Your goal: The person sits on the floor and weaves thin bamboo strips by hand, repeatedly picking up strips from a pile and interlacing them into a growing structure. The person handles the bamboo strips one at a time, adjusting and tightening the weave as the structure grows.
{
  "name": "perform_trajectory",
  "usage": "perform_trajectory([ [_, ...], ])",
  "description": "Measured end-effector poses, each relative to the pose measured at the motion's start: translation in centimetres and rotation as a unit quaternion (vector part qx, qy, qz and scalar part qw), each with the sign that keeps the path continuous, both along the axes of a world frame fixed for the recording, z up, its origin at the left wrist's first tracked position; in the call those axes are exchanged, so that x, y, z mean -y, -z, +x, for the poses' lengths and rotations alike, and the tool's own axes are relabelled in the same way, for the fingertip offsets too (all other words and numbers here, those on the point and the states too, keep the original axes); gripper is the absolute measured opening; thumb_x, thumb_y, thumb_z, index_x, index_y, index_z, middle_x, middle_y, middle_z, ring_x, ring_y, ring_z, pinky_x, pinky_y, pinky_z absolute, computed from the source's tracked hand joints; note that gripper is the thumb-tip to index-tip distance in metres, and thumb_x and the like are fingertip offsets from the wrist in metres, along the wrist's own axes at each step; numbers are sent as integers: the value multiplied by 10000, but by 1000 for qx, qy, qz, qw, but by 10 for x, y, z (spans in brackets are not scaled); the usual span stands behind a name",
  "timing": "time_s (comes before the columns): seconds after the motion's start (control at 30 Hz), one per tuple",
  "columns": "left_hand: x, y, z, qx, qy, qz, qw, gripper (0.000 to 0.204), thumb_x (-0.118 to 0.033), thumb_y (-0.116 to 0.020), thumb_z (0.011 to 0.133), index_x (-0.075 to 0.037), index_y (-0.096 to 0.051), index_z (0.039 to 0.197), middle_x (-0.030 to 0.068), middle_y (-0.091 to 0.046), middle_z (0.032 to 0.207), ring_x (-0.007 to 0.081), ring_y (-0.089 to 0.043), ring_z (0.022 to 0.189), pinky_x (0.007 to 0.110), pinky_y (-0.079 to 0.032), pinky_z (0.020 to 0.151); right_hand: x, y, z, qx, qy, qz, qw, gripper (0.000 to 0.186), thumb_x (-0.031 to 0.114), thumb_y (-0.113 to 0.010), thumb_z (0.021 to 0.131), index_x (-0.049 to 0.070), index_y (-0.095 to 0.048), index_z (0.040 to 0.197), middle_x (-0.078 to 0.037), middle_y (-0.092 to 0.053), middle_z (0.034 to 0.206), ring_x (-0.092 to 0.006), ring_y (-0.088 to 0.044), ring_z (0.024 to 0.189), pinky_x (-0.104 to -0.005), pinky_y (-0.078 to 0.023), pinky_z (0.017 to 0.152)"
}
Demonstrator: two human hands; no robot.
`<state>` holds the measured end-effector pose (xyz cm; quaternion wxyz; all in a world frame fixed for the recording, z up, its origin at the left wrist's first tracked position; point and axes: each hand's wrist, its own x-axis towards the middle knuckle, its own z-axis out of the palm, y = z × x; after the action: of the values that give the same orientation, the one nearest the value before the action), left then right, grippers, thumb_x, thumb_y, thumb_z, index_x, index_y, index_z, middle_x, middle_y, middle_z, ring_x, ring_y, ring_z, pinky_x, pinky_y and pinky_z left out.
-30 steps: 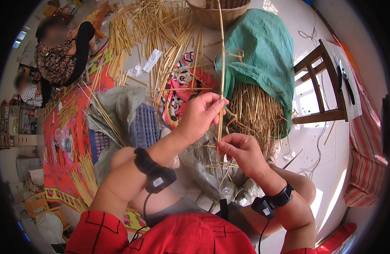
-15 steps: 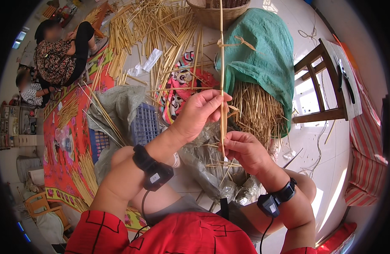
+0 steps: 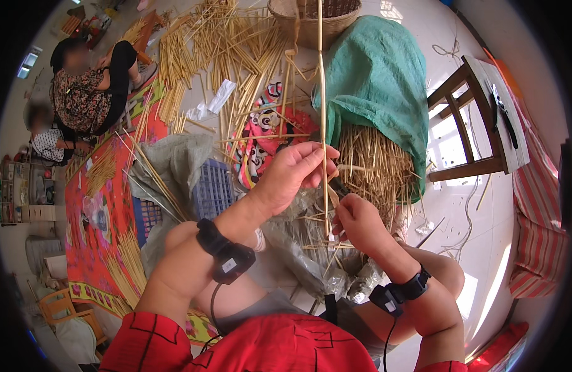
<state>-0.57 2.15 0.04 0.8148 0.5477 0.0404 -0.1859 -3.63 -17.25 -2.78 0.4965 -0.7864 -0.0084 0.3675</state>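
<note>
My left hand (image 3: 289,177) is closed around a long pale-yellow stalk (image 3: 321,93), which stands nearly upright in front of me and reaches past the top of the view. A curled dry strip (image 3: 332,196) hangs from the stalk just below that hand. Lower and to the right, my right hand (image 3: 360,226) has its fingers pinched at this strip, close beside the stalk's lower part. Behind my hands lie a green woven sack (image 3: 376,74) with a bundle of straw (image 3: 376,167) in its mouth, and grey plastic sheeting (image 3: 286,254).
A wicker basket (image 3: 335,25), scattered stalks (image 3: 199,43), blue plastic crates (image 3: 213,189) and a red floral mat (image 3: 93,242) surround me. A wooden stool (image 3: 500,161) with black-handled tools stands at the right. Two other people (image 3: 81,102) sit at the upper left.
The dry strips along the stalk have shifted, one now dangling left of it near the top. My left hand has moved slightly down; my right hand has shifted right and its fingers have curled.
</note>
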Motion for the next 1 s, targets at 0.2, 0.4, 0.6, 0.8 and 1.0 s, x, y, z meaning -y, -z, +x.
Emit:
perform_trajectory([
  [0.2,-12,2,5,43,-66,10,997,220,-216,-485,990,-40,-608,1039,22,-632,838,18,-455,601,163,-351,537,22,4,4,208,-346,-388,828,153,179,-607,833,39,-668,840,-113,-681,757,-279,-688,744,-382,-539,619],
  [0.4,-1,2,-1,29,-12,47,998,180,-175,-513,978,-32,-611,1025,25,-634,827,13,-447,604,157,-356,539,26,18,6,231,-340,-374,831,174,250,-666,796,88,-717,834,-97,-685,771,-271,-678,727,-379,-530,630],
  [0.6,8,2,-10,31,67,111,991,191,-174,-534,967,-6,-602,1028,27,-631,825,25,-473,642,172,-401,574,28,-43,44,233,-78,-20,969,169,183,-605,794,28,-667,818,-174,-641,746,-356,-631,710,-418,-490,636],
  [0.8,13,-1,-9,29,95,95,990,195,-158,-515,974,0,-602,1048,25,-630,830,25,-486,642,174,-415,587,39,-36,31,200,-355,-201,891,193,226,-593,790,57,-682,818,-161,-649,739,-364,-629,729,-437,-502,661],
  [1.0,17,0,-14,31,122,79,989,214,-163,-478,988,-4,-598,1066,25,-630,845,25,-497,646,175,-425,596,32,-44,44,249,-18,-10,968,169,156,-618,831,-1,-652,882,-165,-677,815,-325,-658,751,-377,-505,659],
])
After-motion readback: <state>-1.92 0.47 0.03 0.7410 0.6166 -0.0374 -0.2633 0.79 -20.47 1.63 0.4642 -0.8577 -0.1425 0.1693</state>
